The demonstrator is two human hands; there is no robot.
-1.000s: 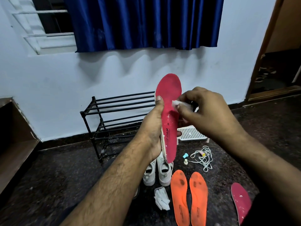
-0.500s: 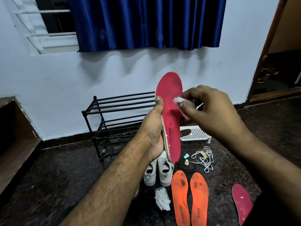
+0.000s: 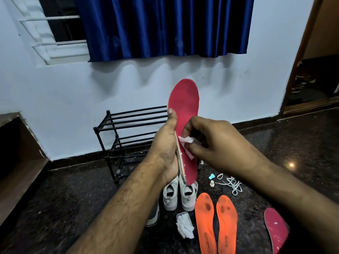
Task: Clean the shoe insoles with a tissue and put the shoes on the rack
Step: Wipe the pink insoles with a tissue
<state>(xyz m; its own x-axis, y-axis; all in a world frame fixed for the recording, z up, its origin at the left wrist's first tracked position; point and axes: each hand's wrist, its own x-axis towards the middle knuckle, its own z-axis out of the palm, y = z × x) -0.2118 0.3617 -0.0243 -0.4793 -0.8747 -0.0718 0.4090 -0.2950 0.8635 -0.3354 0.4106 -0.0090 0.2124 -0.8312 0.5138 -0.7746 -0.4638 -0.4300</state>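
Observation:
My left hand [image 3: 166, 143] grips a red insole [image 3: 184, 103] upright by its lower half, thumb along the left edge. My right hand [image 3: 218, 143] pinches a white tissue [image 3: 186, 142] and presses it on the insole's middle. On the dark floor below stand two white shoes [image 3: 178, 196], heels toward me. Two orange insoles [image 3: 215, 222] lie flat to their right, and a second red insole [image 3: 276, 230] lies at the far right. A wad of tissues [image 3: 184, 225] sits in front of the shoes. The black metal rack [image 3: 128, 132] stands against the wall behind my left hand.
White laces [image 3: 232, 184] and small caps [image 3: 211, 177] lie right of the shoes. A dark shoe's edge [image 3: 154, 215] shows under my left forearm. A wooden shelf unit [image 3: 18, 162] is at the left, a doorway [image 3: 315, 70] at the right, a blue curtain [image 3: 165, 26] above.
My right hand has slid the tissue down the red insole, from near its upper part to its middle. The left hand keeps the same grip.

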